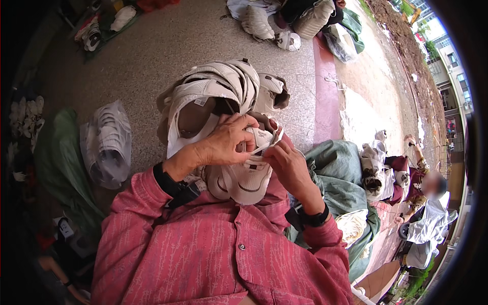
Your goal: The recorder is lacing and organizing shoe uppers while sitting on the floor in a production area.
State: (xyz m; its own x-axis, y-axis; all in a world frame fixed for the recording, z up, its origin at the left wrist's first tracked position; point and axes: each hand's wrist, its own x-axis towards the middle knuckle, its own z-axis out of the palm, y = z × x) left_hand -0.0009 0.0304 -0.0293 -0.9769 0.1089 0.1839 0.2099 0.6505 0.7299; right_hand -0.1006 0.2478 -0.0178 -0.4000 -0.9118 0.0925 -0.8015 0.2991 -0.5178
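Observation:
A cream and beige shoe upper (246, 183) lies across my lap, toe toward me. Over its lacing area my left hand (229, 140) bends inward, thumb and fingers closed on the tongue side. Facing it from the right, my right hand (290, 165) pinches the upper's opening edge. Between the fingertips runs a thin white strand that looks like a lace; which fingertips hold it is partly hidden. Just beyond my hands stands a stack of nested shoe uppers (218, 81), with a single upper (269, 94) against its right side.
Left of me are a clear bag of uppers (107, 145) and a green sack (66, 173). Green cloth sacks (335, 168) bulge at my right. More bundled uppers (258, 23) lie on the speckled floor (152, 40) ahead. Another person (432, 185) sits at far right beside uppers.

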